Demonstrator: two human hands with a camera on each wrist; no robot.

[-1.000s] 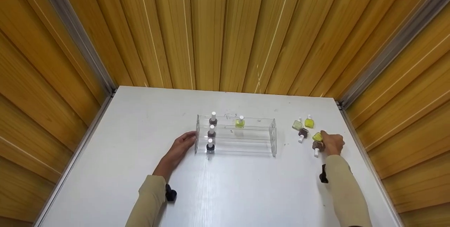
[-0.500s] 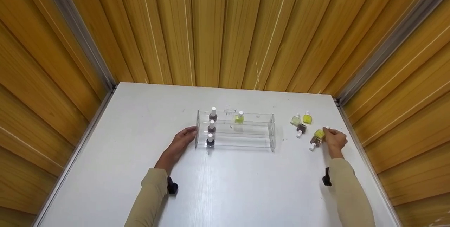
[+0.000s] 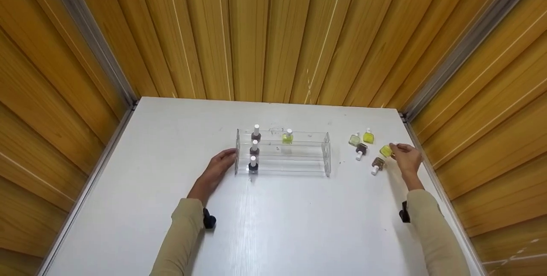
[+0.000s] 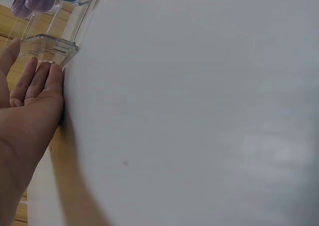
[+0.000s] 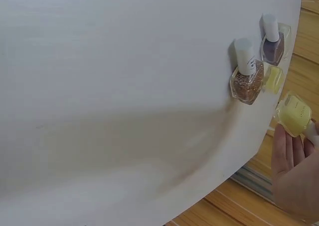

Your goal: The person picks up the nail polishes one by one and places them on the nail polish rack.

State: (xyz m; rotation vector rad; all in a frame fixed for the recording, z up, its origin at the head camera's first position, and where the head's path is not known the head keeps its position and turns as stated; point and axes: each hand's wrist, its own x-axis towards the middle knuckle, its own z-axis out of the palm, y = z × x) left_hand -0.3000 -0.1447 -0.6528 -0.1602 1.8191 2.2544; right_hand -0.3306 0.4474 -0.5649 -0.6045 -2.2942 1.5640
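My right hand [image 3: 407,158] pinches a yellow nail polish bottle [image 5: 295,114] by its white cap, just off the table at the right. In the head view, my left hand [image 3: 219,166] rests against the left end of a clear tiered rack [image 3: 290,169]. The left wrist view shows its fingers [image 4: 37,81] nearly straight at the end panel. Three dark bottles stand one per tier at the rack's left, among them the front dark bottle [image 3: 253,165]. A yellow-green bottle [image 3: 287,138] stands farther right on the top tier.
Several bottles lie loose beside my right hand: a glittery brown bottle [image 3: 377,164], a dark bottle [image 3: 361,149], a pale green bottle [image 3: 354,140] and another yellow bottle [image 3: 368,138]. Wood-look walls [image 3: 273,32] close in the white table [image 3: 299,224] at the back and sides.
My right hand has drawn the yellow bottle away from the glittery brown one and lifted it slightly. The left hand has stayed at the rack. The head view has shifted a little.
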